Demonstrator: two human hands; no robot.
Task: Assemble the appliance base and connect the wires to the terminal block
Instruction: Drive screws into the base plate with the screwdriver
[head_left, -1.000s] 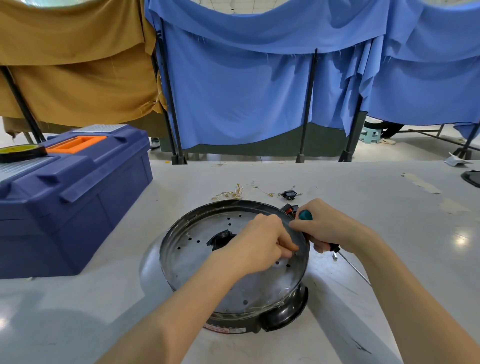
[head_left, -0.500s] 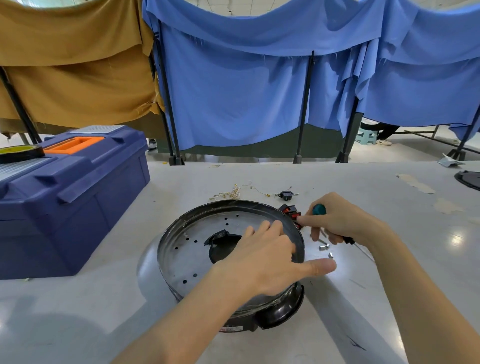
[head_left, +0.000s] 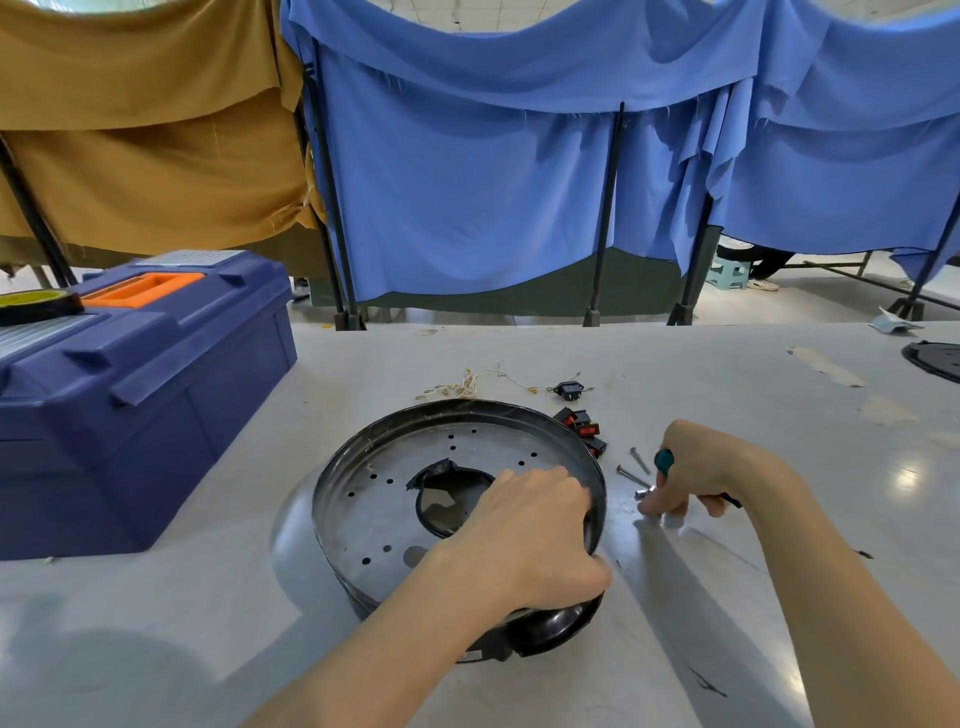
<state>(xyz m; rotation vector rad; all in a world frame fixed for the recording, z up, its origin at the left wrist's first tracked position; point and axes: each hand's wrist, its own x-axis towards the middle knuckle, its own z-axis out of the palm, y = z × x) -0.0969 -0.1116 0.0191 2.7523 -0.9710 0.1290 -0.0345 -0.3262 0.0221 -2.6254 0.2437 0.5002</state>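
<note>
The round black appliance base (head_left: 395, 499) lies upside down on the table, its perforated metal plate facing up with a central hole. My left hand (head_left: 530, 540) grips its right rim, fingers inside and thumb outside. My right hand (head_left: 691, 473) holds a teal-handled screwdriver (head_left: 664, 460) in its curled fingers while its fingertips touch small metal parts (head_left: 643, 494) on the table to the base's right. Two long screws (head_left: 635, 467) lie beside them. Red rocker switches (head_left: 581, 427), a black socket (head_left: 569, 389) and thin wires (head_left: 470, 384) lie behind the base.
A large blue toolbox (head_left: 140, 395) with an orange handle stands at the left, a tape roll (head_left: 36, 304) on its lid. Blue and tan cloths hang on stands behind the grey table (head_left: 727, 364). A dark object (head_left: 935, 358) sits at the far right edge.
My left hand moved from the plate's middle to grip the right rim. My right hand, still holding the screwdriver, moved right and down off the base to the small parts on the table.
</note>
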